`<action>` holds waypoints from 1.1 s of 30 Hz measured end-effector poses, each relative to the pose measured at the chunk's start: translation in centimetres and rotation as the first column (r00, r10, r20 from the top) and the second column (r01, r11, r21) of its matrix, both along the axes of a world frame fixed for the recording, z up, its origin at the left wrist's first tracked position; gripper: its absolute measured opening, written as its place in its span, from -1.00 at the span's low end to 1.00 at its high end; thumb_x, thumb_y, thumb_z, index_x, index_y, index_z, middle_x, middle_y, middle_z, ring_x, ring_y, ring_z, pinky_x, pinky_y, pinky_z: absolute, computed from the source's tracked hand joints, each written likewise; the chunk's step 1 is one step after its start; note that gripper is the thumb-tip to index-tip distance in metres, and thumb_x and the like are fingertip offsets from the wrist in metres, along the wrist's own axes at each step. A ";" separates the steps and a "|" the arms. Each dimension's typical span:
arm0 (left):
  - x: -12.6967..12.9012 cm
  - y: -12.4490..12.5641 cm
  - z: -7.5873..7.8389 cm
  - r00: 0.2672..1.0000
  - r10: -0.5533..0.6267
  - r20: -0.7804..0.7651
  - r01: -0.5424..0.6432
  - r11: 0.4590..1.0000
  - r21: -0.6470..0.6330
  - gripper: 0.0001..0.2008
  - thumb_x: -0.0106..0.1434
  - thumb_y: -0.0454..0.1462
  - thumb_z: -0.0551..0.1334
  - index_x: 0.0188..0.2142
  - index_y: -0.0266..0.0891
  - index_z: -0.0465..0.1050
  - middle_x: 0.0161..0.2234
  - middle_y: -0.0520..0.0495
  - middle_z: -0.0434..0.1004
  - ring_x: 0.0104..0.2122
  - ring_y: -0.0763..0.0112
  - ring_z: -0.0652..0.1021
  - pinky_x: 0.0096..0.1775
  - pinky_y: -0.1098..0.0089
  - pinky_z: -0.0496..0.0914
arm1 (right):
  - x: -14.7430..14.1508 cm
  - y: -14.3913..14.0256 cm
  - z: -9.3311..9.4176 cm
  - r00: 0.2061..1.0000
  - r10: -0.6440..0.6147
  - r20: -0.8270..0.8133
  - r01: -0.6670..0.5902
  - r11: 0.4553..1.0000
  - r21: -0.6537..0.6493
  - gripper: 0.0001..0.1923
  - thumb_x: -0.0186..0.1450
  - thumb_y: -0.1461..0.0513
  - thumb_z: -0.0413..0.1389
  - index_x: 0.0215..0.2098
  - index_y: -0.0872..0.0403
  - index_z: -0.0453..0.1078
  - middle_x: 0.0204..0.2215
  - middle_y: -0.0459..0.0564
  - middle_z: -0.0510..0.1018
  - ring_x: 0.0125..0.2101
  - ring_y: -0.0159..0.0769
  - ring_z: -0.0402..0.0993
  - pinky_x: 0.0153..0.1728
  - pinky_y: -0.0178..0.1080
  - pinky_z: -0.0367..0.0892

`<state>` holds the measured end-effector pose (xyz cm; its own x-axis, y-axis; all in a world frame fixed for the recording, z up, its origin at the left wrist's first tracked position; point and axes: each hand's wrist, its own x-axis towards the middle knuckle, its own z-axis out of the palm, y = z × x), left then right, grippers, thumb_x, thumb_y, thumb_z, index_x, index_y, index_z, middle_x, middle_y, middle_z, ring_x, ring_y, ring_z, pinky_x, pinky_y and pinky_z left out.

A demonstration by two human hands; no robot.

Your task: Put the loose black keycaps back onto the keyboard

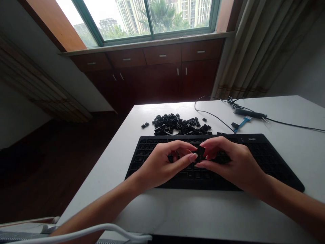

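- White desk (291, 142) runs under a window (152, 17); dark wooden cabinets (162, 74) sit below the sill, a curtain (259, 47) hangs at your right.
- Desk's left edge slants from the far corner toward you, with dark floor beyond it; bare desk lies between the keyboard and your body, and more to the right of the keyboard.
- Black keyboard (274, 159) lies square in front of you, its far edge just short of a pile of loose keycaps (177, 124).
- One stray keycap (145, 125) sits left of the pile, apart from it.
- Blue keycap puller (242, 122) lies beyond the keyboard's right half, beside a black cable (291, 124) that trails off right.
- Your left hand (162, 166) hovers over the keyboard's middle, wrist low, fingers curled, thumb and forefinger pinching toward the centre.
- Your right hand (236, 166) mirrors it, fingers bent inward.
- Both hands' fingertips meet on a small black keycap (201, 153), held just above the key rows.
- White cord (101, 230) crosses the near edge below your left forearm.
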<state>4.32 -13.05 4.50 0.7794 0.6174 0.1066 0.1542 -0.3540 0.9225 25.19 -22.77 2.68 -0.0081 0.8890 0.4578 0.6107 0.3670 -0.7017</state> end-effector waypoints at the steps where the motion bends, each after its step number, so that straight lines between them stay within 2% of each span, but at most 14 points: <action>1: 0.0 0.0 0.0 1.000 -0.004 -0.005 0.004 1.000 0.006 -0.79 0.32 -0.16 0.32 -0.07 -0.12 0.56 -0.29 0.05 0.62 -0.34 0.55 0.54 -0.35 0.55 0.34 | 0.1 0.0 -0.2 1.000 -0.004 0.020 0.004 1.000 0.011 -0.59 0.18 0.11 0.38 -0.08 -0.01 0.39 -0.37 -0.16 0.56 -0.40 -0.44 0.52 -0.36 -0.38 0.50; 4: 0.1 0.0 -0.2 1.000 -0.016 -0.013 0.016 1.000 0.021 -0.80 0.30 -0.18 0.34 -0.10 -0.15 0.57 -0.35 0.06 0.60 -0.40 0.58 0.50 -0.37 0.57 0.33 | 0.4 0.2 -0.5 0.995 0.039 0.097 -0.048 0.994 0.097 -0.61 0.19 0.13 0.37 -0.11 0.03 0.36 -0.28 -0.07 0.56 -0.34 -0.40 0.51 -0.34 -0.34 0.50; 9: -0.1 0.4 -0.5 1.000 -0.019 -0.022 0.021 0.994 0.104 -0.84 0.32 -0.21 0.32 -0.13 -0.16 0.61 -0.32 0.02 0.59 -0.40 0.57 0.48 -0.36 0.56 0.35 | 1.1 0.6 -0.1 0.927 0.143 0.348 -0.238 0.939 0.250 -0.62 0.27 0.29 0.29 0.03 0.09 0.38 -0.01 0.12 0.53 -0.01 -0.24 0.47 -0.01 -0.18 0.48; 12: -0.2 0.5 -0.7 1.000 -0.016 -0.027 0.020 0.990 0.141 -0.86 0.32 -0.21 0.32 -0.16 -0.15 0.62 -0.32 0.02 0.59 -0.40 0.56 0.48 -0.35 0.56 0.36 | 1.1 0.6 0.3 0.889 0.183 0.419 -0.308 0.917 0.253 -0.70 0.30 0.37 0.22 0.00 0.10 0.43 -0.07 0.08 0.59 -0.08 -0.26 0.50 -0.05 -0.19 0.49; 15: -0.3 0.5 -0.7 0.999 -0.011 -0.037 0.017 0.987 0.161 -0.86 0.32 -0.21 0.32 -0.16 -0.13 0.61 -0.32 0.03 0.60 -0.39 0.57 0.48 -0.34 0.56 0.36 | 1.1 0.4 0.6 0.881 0.217 0.420 -0.325 0.924 0.203 -0.73 0.33 0.35 0.19 -0.01 0.06 0.47 -0.12 0.05 0.62 -0.15 -0.25 0.52 -0.11 -0.18 0.51; 17: -0.2 0.6 -0.6 0.999 -0.007 -0.044 0.014 0.987 0.162 -0.85 0.34 -0.20 0.30 -0.13 -0.12 0.60 -0.30 0.03 0.60 -0.40 0.57 0.47 -0.34 0.56 0.36 | 1.6 0.5 1.0 0.899 0.252 0.360 -0.318 0.938 0.137 -0.75 0.35 0.30 0.17 -0.01 0.01 0.50 -0.12 0.03 0.63 -0.17 -0.25 0.54 -0.12 -0.17 0.52; 19: -0.2 0.6 -0.6 0.999 0.001 -0.050 0.007 0.989 0.149 -0.83 0.35 -0.19 0.28 -0.11 -0.13 0.58 -0.29 0.01 0.60 -0.41 0.56 0.46 -0.36 0.54 0.36 | 2.6 0.9 1.5 0.956 0.222 0.190 -0.234 0.971 0.041 -0.81 0.36 0.22 0.19 -0.06 -0.04 0.54 -0.14 0.01 0.65 -0.18 -0.25 0.57 -0.13 -0.17 0.53; 21: -0.2 0.5 -0.6 0.999 0.009 -0.049 -0.002 0.991 0.135 -0.81 0.36 -0.18 0.26 -0.10 -0.16 0.57 -0.31 -0.01 0.58 -0.42 0.55 0.45 -0.38 0.53 0.35 | 4.2 1.5 2.0 0.995 0.067 -0.077 -0.076 0.989 -0.126 -0.82 0.32 0.12 0.24 -0.13 -0.05 0.57 -0.20 -0.01 0.67 -0.21 -0.25 0.60 -0.17 -0.20 0.55; 23: -0.2 0.5 -0.6 0.999 0.015 -0.045 -0.009 0.991 0.132 -0.81 0.37 -0.18 0.25 -0.09 -0.17 0.55 -0.32 -0.01 0.56 -0.42 0.55 0.43 -0.38 0.53 0.35 | 6.0 2.1 2.4 0.938 -0.079 -0.339 -0.035 0.948 -0.317 -0.76 0.28 0.06 0.27 -0.14 -0.05 0.59 -0.23 -0.02 0.68 -0.24 -0.26 0.62 -0.18 -0.22 0.56; 25: -0.3 0.5 -0.7 0.999 0.008 -0.048 -0.001 0.989 0.150 -0.82 0.38 -0.19 0.23 -0.08 -0.17 0.53 -0.32 -0.01 0.54 -0.42 0.55 0.43 -0.38 0.53 0.35 | 7.5 2.6 2.6 0.834 -0.153 -0.530 -0.066 0.926 -0.372 -0.72 0.24 0.03 0.31 -0.15 -0.03 0.61 -0.20 -0.01 0.68 -0.21 -0.29 0.61 -0.14 -0.23 0.55; 27: -0.5 0.9 -0.6 0.998 -0.002 -0.056 0.015 0.976 0.215 -0.82 0.38 -0.20 0.23 -0.08 -0.15 0.52 -0.30 -0.01 0.53 -0.40 0.55 0.43 -0.36 0.52 0.36 | 8.3 2.9 2.7 0.763 -0.191 -0.618 -0.097 0.911 -0.401 -0.71 0.19 0.03 0.35 -0.19 -0.01 0.62 -0.20 -0.01 0.67 -0.21 -0.31 0.61 -0.13 -0.25 0.54; 29: -1.1 2.0 -0.5 0.998 0.021 -0.053 -0.002 0.943 0.333 -0.83 0.37 -0.21 0.24 -0.08 -0.14 0.52 -0.27 0.00 0.53 -0.38 0.54 0.44 -0.32 0.50 0.37 | 8.7 3.1 2.7 0.738 -0.204 -0.643 -0.122 0.897 -0.424 -0.70 0.15 0.04 0.38 -0.21 -0.01 0.62 -0.20 -0.01 0.67 -0.21 -0.32 0.60 -0.12 -0.26 0.54; 31: -1.9 3.6 -0.4 0.990 0.137 -0.019 -0.113 0.878 0.466 -0.82 0.37 -0.20 0.24 -0.08 -0.15 0.53 -0.31 0.01 0.51 -0.40 0.53 0.42 -0.32 0.48 0.36 | 9.1 3.2 2.6 0.750 -0.201 -0.630 -0.126 0.892 -0.435 -0.69 0.15 0.04 0.38 -0.19 -0.01 0.62 -0.18 -0.01 0.67 -0.19 -0.32 0.61 -0.09 -0.25 0.54; 33: -3.0 5.5 -0.5 0.961 0.277 -0.001 -0.228 0.791 0.568 -0.80 0.37 -0.16 0.23 -0.10 -0.18 0.53 -0.33 -0.01 0.49 -0.42 0.50 0.41 -0.34 0.45 0.35 | 9.8 3.1 2.6 0.824 -0.183 -0.537 -0.097 0.888 -0.450 -0.68 0.18 0.03 0.35 -0.15 -0.01 0.61 -0.15 0.01 0.68 -0.17 -0.29 0.62 -0.08 -0.21 0.54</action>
